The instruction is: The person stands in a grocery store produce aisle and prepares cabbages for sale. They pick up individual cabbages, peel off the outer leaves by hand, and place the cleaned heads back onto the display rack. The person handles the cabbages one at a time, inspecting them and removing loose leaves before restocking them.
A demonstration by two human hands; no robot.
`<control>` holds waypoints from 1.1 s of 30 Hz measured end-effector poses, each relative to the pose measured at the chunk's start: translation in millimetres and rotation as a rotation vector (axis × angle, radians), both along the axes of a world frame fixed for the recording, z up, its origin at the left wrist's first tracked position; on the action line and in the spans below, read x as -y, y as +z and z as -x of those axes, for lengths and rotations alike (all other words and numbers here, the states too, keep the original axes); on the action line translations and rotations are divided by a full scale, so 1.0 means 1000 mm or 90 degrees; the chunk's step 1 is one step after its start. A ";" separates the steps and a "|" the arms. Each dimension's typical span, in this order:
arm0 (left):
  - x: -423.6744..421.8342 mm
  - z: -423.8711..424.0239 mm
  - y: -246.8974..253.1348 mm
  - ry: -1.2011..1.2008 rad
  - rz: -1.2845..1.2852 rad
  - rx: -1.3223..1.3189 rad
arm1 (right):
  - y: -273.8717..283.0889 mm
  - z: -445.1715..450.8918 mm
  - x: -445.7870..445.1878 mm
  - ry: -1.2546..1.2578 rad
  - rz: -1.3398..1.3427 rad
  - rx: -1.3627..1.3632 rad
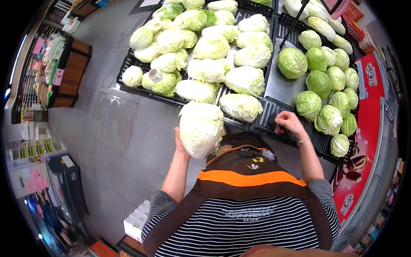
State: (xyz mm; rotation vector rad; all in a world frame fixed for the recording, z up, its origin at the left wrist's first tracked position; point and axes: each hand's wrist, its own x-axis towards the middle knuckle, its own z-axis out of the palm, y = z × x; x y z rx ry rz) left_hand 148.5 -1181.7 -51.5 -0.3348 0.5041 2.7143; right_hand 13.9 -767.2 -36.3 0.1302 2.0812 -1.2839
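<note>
My left hand (182, 144) supports a large napa cabbage (201, 128) from its side and underneath, in front of my brown apron (244, 151). Most of the fingers are hidden behind the leaves. Over the near edge of a black slatted plastic crate (268, 107), my right hand (287, 122) has its fingers bent together. Just below the fingertips is a small dark-red item (280, 129), and whether they grip it is unclear. A napa cabbage (240, 107) lies left of this hand, and a round green cabbage (308, 104) lies to its right.
Several more napa cabbages (212, 46) fill the black crates ahead. A roll of tape or film (155, 75) rests on one cabbage. Round cabbages (318, 84) stand at right, beside a dark pole (293, 24) and a red freezer (359, 128). Grey tiled floor (112, 128) lies left.
</note>
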 end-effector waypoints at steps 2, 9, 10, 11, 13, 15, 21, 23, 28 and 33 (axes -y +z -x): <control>0.003 0.013 0.000 -0.046 -0.014 -0.018 | 0.024 -0.002 -0.009 -0.067 0.089 0.032; -0.045 0.043 0.023 -0.084 0.072 -0.014 | 0.100 0.005 -0.016 -0.201 0.317 0.007; -0.051 0.050 0.023 -0.105 0.030 -0.029 | 0.111 0.007 -0.015 -0.200 0.321 -0.001; -0.056 0.055 0.021 -0.131 0.087 -0.037 | 0.118 0.009 -0.014 -0.190 0.326 -0.012; -0.059 0.071 0.016 -0.170 0.216 -0.062 | 0.124 0.014 -0.015 -0.189 0.352 -0.027; -0.070 0.090 0.018 -0.193 0.284 -0.102 | 0.131 0.015 -0.013 -0.173 0.378 -0.048; -0.105 0.110 0.061 -0.326 0.473 -0.136 | 0.163 0.010 0.046 -0.050 0.379 -0.080; -0.114 0.110 0.059 -0.381 0.485 -0.145 | 0.159 0.005 0.070 0.022 0.316 -0.104; -0.125 0.109 0.070 -0.458 0.467 -0.158 | 0.128 0.003 0.096 0.119 0.148 -0.291; -0.114 0.116 0.050 -0.536 0.378 -0.202 | 0.122 0.007 0.096 0.135 0.076 -0.318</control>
